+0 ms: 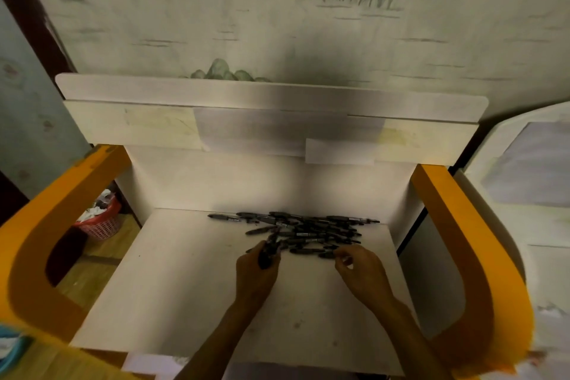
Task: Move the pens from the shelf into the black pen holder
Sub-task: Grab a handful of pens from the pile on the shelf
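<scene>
Forearms enter from the bottom edge and reach onto the pale shelf (172, 287), both ending at the near side of the pen pile (308, 233), which serves as landmark.

Left hand (257, 271): at the near-left edge of the pile, fingers curled round a small bundle of dark pens (269, 251). The bundle sticks out past the fingers toward the pile; how many pens it holds cannot be told.

Right hand (359, 271): at the near-right edge of the pile, thumb and fingertips brought together at the end of one dark pen (327, 255) lying on the nearest row. Whether that pen is lifted off the shelf cannot be told.

Pen pile: loose heap of dark pens, mostly lying crosswise, overlapping, toward the back of the shelf board and right of its middle. One pen (223, 217) lies apart at the far-left end of the pile.

Either side of the pile, well apart: orange side frames (481, 256) of the unit. Left of the pile, seen through the left frame's opening: red basket (101, 222) on the floor with crumpled white things in it.

Beyond the pile: upright back panel, then an upper ledge (271, 95), then wallpaper (277, 9) printed with grass and hills.
</scene>
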Demonstrator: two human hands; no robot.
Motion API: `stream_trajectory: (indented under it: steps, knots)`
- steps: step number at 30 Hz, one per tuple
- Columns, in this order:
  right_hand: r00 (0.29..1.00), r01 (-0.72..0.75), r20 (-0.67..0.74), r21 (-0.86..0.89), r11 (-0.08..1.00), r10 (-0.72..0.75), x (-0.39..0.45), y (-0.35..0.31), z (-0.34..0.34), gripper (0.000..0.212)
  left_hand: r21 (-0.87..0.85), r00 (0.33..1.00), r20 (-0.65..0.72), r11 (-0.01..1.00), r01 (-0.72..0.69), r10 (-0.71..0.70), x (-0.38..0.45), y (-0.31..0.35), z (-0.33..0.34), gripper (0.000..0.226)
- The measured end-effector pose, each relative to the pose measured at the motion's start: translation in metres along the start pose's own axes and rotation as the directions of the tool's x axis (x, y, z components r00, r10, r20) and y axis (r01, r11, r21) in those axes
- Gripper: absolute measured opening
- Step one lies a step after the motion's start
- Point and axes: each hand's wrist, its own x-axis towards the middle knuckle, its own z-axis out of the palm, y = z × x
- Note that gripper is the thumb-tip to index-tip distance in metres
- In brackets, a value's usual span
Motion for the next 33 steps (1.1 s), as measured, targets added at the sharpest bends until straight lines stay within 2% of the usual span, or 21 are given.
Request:
stream_trajectory:
  steps: [3, 6, 9, 11, 15, 18, 22, 26, 33]
  knots:
    - [0.998, 0.058, 0.003, -0.01, 0.998, -0.058, 0.002, -0.012, 0.004, 0.015, -0.235, 0.986, -0.157, 0.972, 0.019, -0.057, 0.001, 0.014, -0.001, 0.02]
    - [0.995, 0.096, -0.007, -0.012, 0.995, -0.096, 0.007, -0.024, 0.008, 0.02, -0.351, 0.979, -0.166, 0.935, 0.055, -0.12, 0.007, 0.021, 0.0, 0.021]
    - [0.994, 0.102, -0.028, 0.008, 0.995, -0.101, 0.01, -0.034, 0.01, 0.024, -0.336, 0.977, -0.106, 0.931, 0.141, -0.186, 0.007, 0.011, 0.004, 0.028]
    - [0.995, 0.101, -0.027, 0.0, 0.995, -0.101, 0.009, -0.039, 0.01, 0.023, -0.314, 0.971, -0.06, 0.928, 0.201, -0.231, 0.003, 0.001, 0.006, 0.023]
    - [0.993, 0.107, -0.043, 0.012, 0.994, -0.106, 0.01, -0.042, 0.007, 0.021, -0.335, 0.959, -0.097, 0.916, 0.221, -0.267, 0.007, -0.007, 0.002, 0.028]
    - [0.99, 0.123, -0.065, 0.001, 0.992, -0.123, 0.01, -0.045, 0.002, 0.02, -0.311, 0.951, -0.037, 0.908, 0.281, -0.306, 0.01, -0.01, 0.0, 0.026]
    - [0.987, 0.135, -0.081, -0.018, 0.991, -0.136, 0.009, -0.051, -0.001, 0.017, -0.287, 0.961, 0.047, 0.918, 0.274, -0.272, 0.006, -0.016, -0.002, 0.01]
    - [0.987, 0.13, -0.096, -0.014, 0.991, -0.131, 0.006, -0.059, -0.005, 0.018, -0.232, 0.956, 0.09, 0.928, 0.293, -0.279, 0.011, -0.01, -0.008, 0.028]
    - [0.976, 0.159, -0.147, -0.03, 0.987, -0.162, -0.001, -0.078, -0.026, 0.019, -0.311, 0.946, 0.276, 0.915, 0.256, -0.171, 0.02, 0.029, -0.024, 0.023]
